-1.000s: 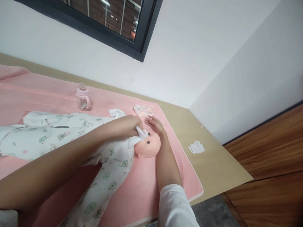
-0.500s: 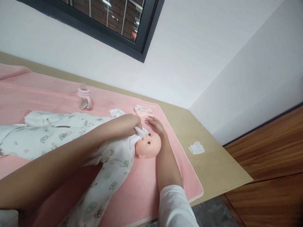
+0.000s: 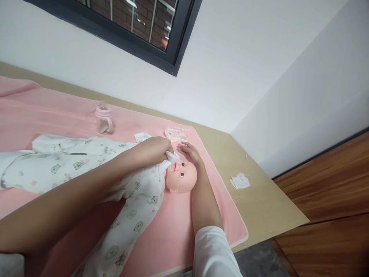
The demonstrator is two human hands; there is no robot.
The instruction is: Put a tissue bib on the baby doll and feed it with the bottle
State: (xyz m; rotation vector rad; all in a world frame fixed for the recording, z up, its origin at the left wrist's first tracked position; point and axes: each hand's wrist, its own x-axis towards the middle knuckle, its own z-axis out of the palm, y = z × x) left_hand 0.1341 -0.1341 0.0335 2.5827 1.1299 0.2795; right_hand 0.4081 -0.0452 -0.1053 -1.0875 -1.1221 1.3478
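A bald baby doll (image 3: 183,179) lies on its back in a white romper (image 3: 138,190) printed with green figures. My left hand (image 3: 158,148) crosses over the doll's chest, fingers closed on a white tissue (image 3: 172,157) beside the doll's chin and mouth. Its fingertips are partly hidden behind the hand. My right hand (image 3: 188,152) curves around the top of the doll's head, with the forearm close against it. The right fingers are stretched out over the pink mat (image 3: 175,223) and hold nothing.
A pink-lidded baby bottle (image 3: 104,121) stands upright on the mat near the wall. A clear plastic packet (image 3: 176,134) lies just beyond my right fingers. Another folded white tissue (image 3: 240,181) rests on the wooden tabletop (image 3: 268,207). A dark-framed window (image 3: 170,61) is above.
My left hand has pulled the tissue slightly away from the doll's face, and its pink mouth now shows. My right hand has stayed in place.
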